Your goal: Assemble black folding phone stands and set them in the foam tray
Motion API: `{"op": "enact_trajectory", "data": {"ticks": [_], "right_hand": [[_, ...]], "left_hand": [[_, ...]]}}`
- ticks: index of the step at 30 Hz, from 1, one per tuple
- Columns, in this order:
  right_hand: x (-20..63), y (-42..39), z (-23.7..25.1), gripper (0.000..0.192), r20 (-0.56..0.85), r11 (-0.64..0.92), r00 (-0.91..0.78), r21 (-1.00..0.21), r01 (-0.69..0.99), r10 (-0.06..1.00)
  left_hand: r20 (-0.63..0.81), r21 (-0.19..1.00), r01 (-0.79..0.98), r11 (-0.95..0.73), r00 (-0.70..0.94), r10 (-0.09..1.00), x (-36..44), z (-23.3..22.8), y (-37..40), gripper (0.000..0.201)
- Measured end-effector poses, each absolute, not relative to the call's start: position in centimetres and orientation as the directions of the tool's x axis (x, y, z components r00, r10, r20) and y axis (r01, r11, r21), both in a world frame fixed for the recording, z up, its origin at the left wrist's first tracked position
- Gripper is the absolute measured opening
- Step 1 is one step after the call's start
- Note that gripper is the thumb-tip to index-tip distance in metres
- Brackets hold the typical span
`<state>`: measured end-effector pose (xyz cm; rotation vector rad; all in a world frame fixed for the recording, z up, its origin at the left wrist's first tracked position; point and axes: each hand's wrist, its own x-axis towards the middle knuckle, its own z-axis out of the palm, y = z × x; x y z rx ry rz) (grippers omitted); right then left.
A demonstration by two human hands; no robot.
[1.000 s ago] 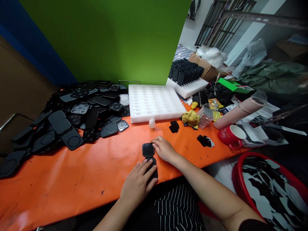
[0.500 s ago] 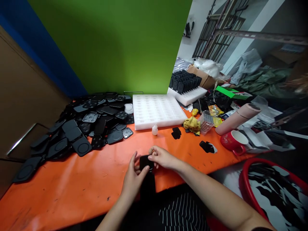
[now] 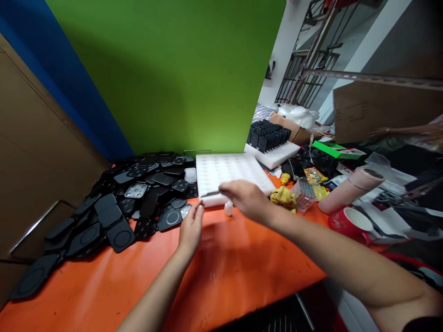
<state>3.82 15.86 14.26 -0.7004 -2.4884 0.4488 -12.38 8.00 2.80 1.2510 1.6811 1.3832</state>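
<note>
While the right hand (image 3: 247,199) hovers at the near edge of the white foam tray (image 3: 231,173), its grip pinches a thin dark part (image 3: 211,194). The left hand (image 3: 191,227) hangs just below, fingers loosely open and empty, above the orange desk (image 3: 224,276).

Two bare forearms enter from the bottom edge. Left hand (image 3: 191,228) is bare: no glove, ring or watch visible, short unpainted nails. Left forearm is uncovered all the way to the frame edge, with no sleeve seen. Right hand (image 3: 247,199) is also bare, motion-blurred, so nail detail cannot be made out. Right forearm is uncovered up to near the elbow; at the bottom right corner a dark, blackish sleeve edge shows. No wristbands, straps, tattoos or markings are visible on either arm.
</note>
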Motion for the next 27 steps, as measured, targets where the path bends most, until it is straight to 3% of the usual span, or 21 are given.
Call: {"op": "enact_trajectory", "data": {"ticks": [5, 8, 13, 27], "right_hand": [[-1.3, 28.0, 16.4, 0.024, 0.383, 0.709, -0.602, -0.466, 0.529, 0.700], [-5.1, 33.7, 15.4, 0.023, 0.333, 0.669, -0.583, -0.445, 0.595, 0.741], [-9.7, 39.2, 13.2, 0.022, 0.260, 0.671, -0.629, -0.433, 0.602, 0.733], [-11.2, 42.4, 12.6, 0.020, 0.166, 0.722, -0.727, -0.385, 0.574, 0.666]], "left_hand": [[0.290, 0.774, 0.627, -0.090, -0.225, 0.930, -12.4, 0.4, 9.5, 0.053], [0.314, 0.668, 0.739, -0.084, -0.178, 0.933, -12.2, -1.3, 9.8, 0.053], [0.300, 0.350, 0.936, -0.036, -0.076, 0.951, -12.7, -2.5, 10.2, 0.056], [0.240, 0.325, 0.946, -0.008, -0.075, 0.968, -12.9, -2.6, 10.5, 0.060]]}}
